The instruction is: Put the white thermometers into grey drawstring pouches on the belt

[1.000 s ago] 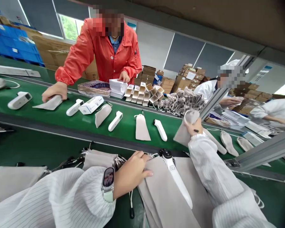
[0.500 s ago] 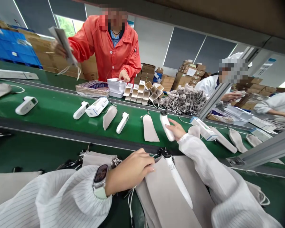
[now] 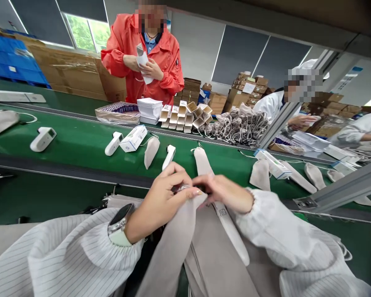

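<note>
My left hand (image 3: 162, 196), a watch on its wrist, pinches the open top of a grey cloth pouch (image 3: 173, 247) and lifts it off a stack of grey pouches (image 3: 216, 260). My right hand (image 3: 227, 193) meets it at the pouch mouth. It is closed on a white handheld device that is almost hidden; only a dark tip (image 3: 204, 189) shows between the hands. A second white device (image 3: 233, 235) lies on the stack below my right wrist.
The green conveyor belt (image 3: 80, 140) carries white devices (image 3: 113, 143), a white box (image 3: 133, 138) and grey pouches (image 3: 201, 161). Across it a person in a red jacket (image 3: 170, 62) handles a pouch. A heap of corded pouches (image 3: 238, 128) and a metal frame bar (image 3: 343, 189) are at right.
My right hand took a white device off the belt and drew back to the pouch stack. My left hand lifted one pouch's top. The person in red brought a pouch to chest height.
</note>
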The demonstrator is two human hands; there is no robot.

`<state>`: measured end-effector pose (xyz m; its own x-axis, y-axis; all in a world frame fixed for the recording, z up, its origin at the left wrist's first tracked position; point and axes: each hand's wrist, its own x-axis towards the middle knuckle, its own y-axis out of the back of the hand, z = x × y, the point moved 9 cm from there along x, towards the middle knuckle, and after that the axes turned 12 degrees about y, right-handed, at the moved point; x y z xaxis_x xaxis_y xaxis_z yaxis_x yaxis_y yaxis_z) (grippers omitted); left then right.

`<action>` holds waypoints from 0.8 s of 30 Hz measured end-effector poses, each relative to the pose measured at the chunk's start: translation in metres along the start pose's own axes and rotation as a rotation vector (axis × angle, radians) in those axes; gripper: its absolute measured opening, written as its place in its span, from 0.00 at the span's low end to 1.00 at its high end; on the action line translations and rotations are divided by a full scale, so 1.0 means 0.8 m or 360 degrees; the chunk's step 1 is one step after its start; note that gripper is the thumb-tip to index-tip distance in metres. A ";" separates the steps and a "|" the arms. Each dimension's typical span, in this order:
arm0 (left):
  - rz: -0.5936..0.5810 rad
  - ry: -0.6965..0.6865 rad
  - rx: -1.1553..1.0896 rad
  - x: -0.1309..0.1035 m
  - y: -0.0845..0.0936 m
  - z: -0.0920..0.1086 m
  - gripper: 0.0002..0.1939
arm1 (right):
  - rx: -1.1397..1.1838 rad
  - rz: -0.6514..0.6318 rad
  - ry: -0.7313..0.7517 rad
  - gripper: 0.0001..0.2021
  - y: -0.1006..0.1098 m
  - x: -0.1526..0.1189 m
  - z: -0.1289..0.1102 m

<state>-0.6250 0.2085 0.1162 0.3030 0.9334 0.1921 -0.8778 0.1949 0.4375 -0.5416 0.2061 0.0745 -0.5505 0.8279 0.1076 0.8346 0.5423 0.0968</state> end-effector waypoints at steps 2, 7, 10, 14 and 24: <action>0.0056 0.0036 0.0069 0.004 0.008 -0.003 0.10 | -0.0273 0.0047 0.0019 0.27 -0.002 -0.002 0.011; -0.0514 0.0548 0.0027 -0.002 -0.007 -0.022 0.15 | -0.1001 0.1078 0.0685 0.20 0.121 -0.025 -0.050; -0.0910 0.0727 -0.0275 -0.028 -0.018 -0.003 0.20 | -0.0823 0.0979 0.0730 0.21 0.138 -0.016 -0.050; -0.0554 0.0264 -0.0370 -0.031 0.004 0.047 0.16 | -0.0195 -0.0278 0.0682 0.30 -0.005 0.007 -0.033; -0.0705 -0.0531 0.0975 -0.054 -0.108 -0.029 0.14 | -0.1644 0.1671 -0.0447 0.31 0.310 -0.061 0.004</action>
<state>-0.5711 0.1582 0.0498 0.7523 0.6515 0.0980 -0.3228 0.2349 0.9169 -0.3079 0.3008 0.0905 0.3953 0.8305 0.3925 0.3877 -0.5382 0.7483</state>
